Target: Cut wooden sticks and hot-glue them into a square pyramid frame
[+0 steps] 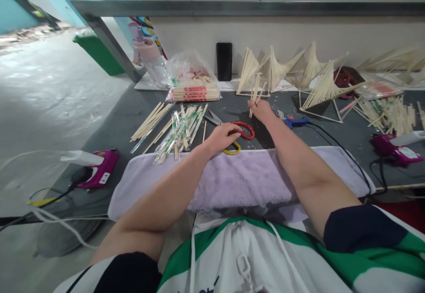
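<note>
Several pale wooden sticks (255, 90) stand roughly upright in my right hand (261, 109), its fingers closed round their lower part. My left hand (223, 136) rests over the scissors (245, 130), which have one red and one yellow handle loop; its fingers are curled and partly hidden, so any grip on them is unclear. The scissor blades point to the upper left. Left of that hand lies a pile of wrapped chopsticks (181, 129), with bare sticks (151, 121) beyond it. A blue glue gun (295, 122) lies right of my right hand.
Stick structures (274, 71) stand along the wall beside a black phone (224, 62). A packet of sticks (194, 93) and a bottle (151, 58) are at the back left. Purple power strips (99, 169) sit on both sides. A lilac cloth (245, 178) covers the front edge.
</note>
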The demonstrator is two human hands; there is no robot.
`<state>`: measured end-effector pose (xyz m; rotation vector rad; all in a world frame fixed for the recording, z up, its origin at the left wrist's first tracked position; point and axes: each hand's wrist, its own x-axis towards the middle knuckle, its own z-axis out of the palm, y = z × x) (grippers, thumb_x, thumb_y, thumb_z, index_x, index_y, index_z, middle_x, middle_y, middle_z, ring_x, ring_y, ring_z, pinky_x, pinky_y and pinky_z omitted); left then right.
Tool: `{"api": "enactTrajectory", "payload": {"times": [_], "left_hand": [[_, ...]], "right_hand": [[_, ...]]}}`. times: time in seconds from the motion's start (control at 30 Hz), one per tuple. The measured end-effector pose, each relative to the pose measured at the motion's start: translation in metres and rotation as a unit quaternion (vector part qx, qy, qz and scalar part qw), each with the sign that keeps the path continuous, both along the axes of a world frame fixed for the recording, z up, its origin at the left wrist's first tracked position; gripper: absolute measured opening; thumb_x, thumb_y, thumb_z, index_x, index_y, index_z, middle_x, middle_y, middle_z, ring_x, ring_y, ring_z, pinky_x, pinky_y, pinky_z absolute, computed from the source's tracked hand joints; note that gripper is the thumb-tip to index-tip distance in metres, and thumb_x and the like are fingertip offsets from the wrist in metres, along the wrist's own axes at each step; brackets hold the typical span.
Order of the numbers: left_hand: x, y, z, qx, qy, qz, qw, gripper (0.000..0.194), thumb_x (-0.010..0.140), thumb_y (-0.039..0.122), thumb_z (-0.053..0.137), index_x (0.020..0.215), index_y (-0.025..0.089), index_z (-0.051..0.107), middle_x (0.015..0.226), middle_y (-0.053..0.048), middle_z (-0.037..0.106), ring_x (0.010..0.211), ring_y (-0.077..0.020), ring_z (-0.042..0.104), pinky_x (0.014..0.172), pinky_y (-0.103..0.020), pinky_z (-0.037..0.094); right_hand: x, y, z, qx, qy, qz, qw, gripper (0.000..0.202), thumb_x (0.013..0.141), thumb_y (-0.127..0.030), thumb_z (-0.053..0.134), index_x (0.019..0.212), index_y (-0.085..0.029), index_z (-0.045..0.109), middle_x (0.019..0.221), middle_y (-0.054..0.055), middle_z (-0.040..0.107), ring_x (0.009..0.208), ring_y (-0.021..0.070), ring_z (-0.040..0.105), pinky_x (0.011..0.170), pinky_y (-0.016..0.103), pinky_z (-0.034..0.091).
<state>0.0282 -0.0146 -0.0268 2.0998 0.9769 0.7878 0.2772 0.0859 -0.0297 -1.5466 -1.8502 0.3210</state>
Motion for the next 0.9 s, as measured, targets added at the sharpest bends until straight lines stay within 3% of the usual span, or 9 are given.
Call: {"api": "enactTrajectory", "payload": {"times": [0.1, 0.17, 0.27, 0.37, 0.47, 0.57, 0.67, 0.8, 0.9], "left_hand": [[-0.001, 0.001, 0.000, -0.014, -0.044, 0.026, 0.999, 0.016, 0.092, 0.023, 0.070, 0.102, 0.020, 0.082, 0.099, -0.006, 0.079, 0.089, -0.0177, 0.070, 0.088, -0.031, 0.055], [-0.004, 0.007, 0.007, -0.026, -0.100, 0.060, 0.993, 0.020, 0.092, 0.025, 0.072, 0.107, 0.019, 0.082, 0.106, -0.007, 0.079, 0.096, -0.0185, 0.071, 0.095, -0.032, 0.055], [-0.011, 0.019, 0.032, -0.058, -0.194, 0.079, 0.976, 0.035, 0.091, 0.031, 0.076, 0.123, 0.016, 0.078, 0.119, -0.010, 0.079, 0.112, -0.0211, 0.072, 0.106, -0.035, 0.053], [-0.011, 0.028, 0.062, -0.089, -0.236, -0.006, 0.968, 0.045, 0.086, 0.036, 0.084, 0.125, 0.017, 0.076, 0.131, -0.012, 0.077, 0.128, -0.0257, 0.068, 0.117, -0.039, 0.049], [0.000, 0.026, 0.078, -0.167, -0.225, -0.096, 0.955, 0.049, 0.078, 0.039, 0.092, 0.118, 0.015, 0.075, 0.119, -0.011, 0.079, 0.118, -0.0265, 0.071, 0.110, -0.041, 0.054], [0.016, 0.016, 0.070, -0.237, -0.262, -0.099, 0.930, 0.052, 0.077, 0.045, 0.093, 0.111, 0.016, 0.068, 0.115, -0.010, 0.078, 0.091, -0.0203, 0.074, 0.085, -0.037, 0.063], [0.023, 0.004, 0.055, -0.282, -0.325, -0.103, 0.897, 0.055, 0.076, 0.051, 0.093, 0.103, 0.019, 0.058, 0.119, -0.009, 0.078, 0.081, -0.0178, 0.074, 0.069, -0.032, 0.063], [0.018, -0.001, 0.046, -0.304, -0.362, -0.068, 0.879, 0.050, 0.082, 0.045, 0.090, 0.105, 0.022, 0.052, 0.096, -0.003, 0.080, 0.079, -0.0199, 0.077, 0.071, -0.034, 0.064], [0.011, 0.002, 0.049, -0.275, -0.393, -0.014, 0.877, 0.037, 0.091, 0.036, 0.082, 0.105, 0.022, 0.051, 0.082, 0.002, 0.075, 0.087, -0.0202, 0.079, 0.089, -0.039, 0.064]], "right_hand": [[-0.009, -0.017, 0.017, -0.064, 0.105, -0.031, 0.992, 0.043, 0.100, -0.059, 0.054, 0.083, -0.023, 0.069, 0.056, 0.004, 0.060, 0.062, 0.0256, 0.066, 0.068, 0.040, 0.058], [-0.019, -0.033, 0.032, -0.095, 0.163, 0.026, 0.982, 0.045, 0.098, -0.065, 0.058, 0.083, -0.024, 0.068, 0.054, 0.001, 0.056, 0.053, 0.0216, 0.058, 0.056, 0.037, 0.052], [-0.033, -0.060, 0.051, -0.152, 0.177, 0.163, 0.959, 0.053, 0.090, -0.077, 0.066, 0.082, -0.024, 0.066, 0.057, 0.000, 0.058, 0.052, 0.0183, 0.055, 0.052, 0.033, 0.047], [-0.043, -0.083, 0.056, -0.195, 0.183, 0.247, 0.932, 0.063, 0.083, -0.086, 0.069, 0.082, -0.023, 0.064, 0.059, 0.000, 0.061, 0.051, 0.0152, 0.052, 0.050, 0.029, 0.044], [-0.050, -0.096, 0.053, -0.221, 0.182, 0.286, 0.915, 0.068, 0.080, -0.090, 0.069, 0.083, -0.022, 0.064, 0.058, -0.002, 0.059, 0.049, 0.0124, 0.049, 0.048, 0.026, 0.040], [-0.056, -0.102, 0.050, -0.246, 0.163, 0.308, 0.904, 0.069, 0.081, -0.089, 0.068, 0.081, -0.021, 0.063, 0.054, -0.003, 0.053, 0.046, 0.0109, 0.045, 0.045, 0.025, 0.034], [-0.060, -0.106, 0.046, -0.277, 0.156, 0.319, 0.893, 0.063, 0.083, -0.083, 0.073, 0.078, -0.021, 0.062, 0.054, -0.003, 0.051, 0.045, 0.0103, 0.043, 0.043, 0.026, 0.030], [-0.064, -0.110, 0.036, -0.294, 0.237, 0.333, 0.864, 0.059, 0.081, -0.075, 0.082, 0.087, -0.019, 0.066, 0.068, -0.002, 0.059, 0.056, 0.0108, 0.049, 0.051, 0.027, 0.042], [-0.062, -0.113, 0.028, -0.288, 0.296, 0.337, 0.846, 0.056, 0.084, -0.072, 0.081, 0.094, -0.018, 0.072, 0.085, 0.004, 0.070, 0.076, 0.0145, 0.063, 0.069, 0.029, 0.055]]}}
